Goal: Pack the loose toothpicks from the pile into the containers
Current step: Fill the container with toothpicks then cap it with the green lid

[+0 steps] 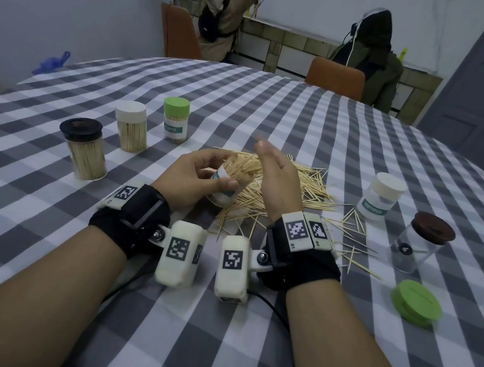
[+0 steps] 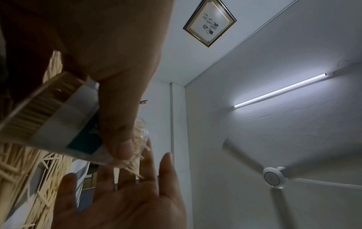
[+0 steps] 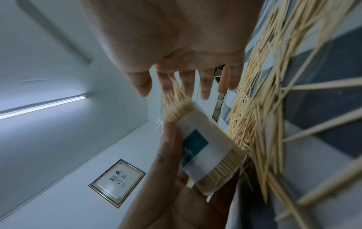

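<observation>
My left hand grips a clear toothpick container with a white and teal label, held tilted over the loose toothpick pile. It is packed with toothpicks, and their tips stick out of its open mouth. My right hand is open with straight fingers, its palm facing that mouth. In the left wrist view my thumb lies across the container, with the right palm just beyond it. The right wrist view shows the right palm, the container and the pile.
Three filled, capped containers stand at the left: black lid, white lid, green lid. On the right are a white-lidded container, a brown-lidded clear jar and a loose green lid. Two people sit beyond the checked table.
</observation>
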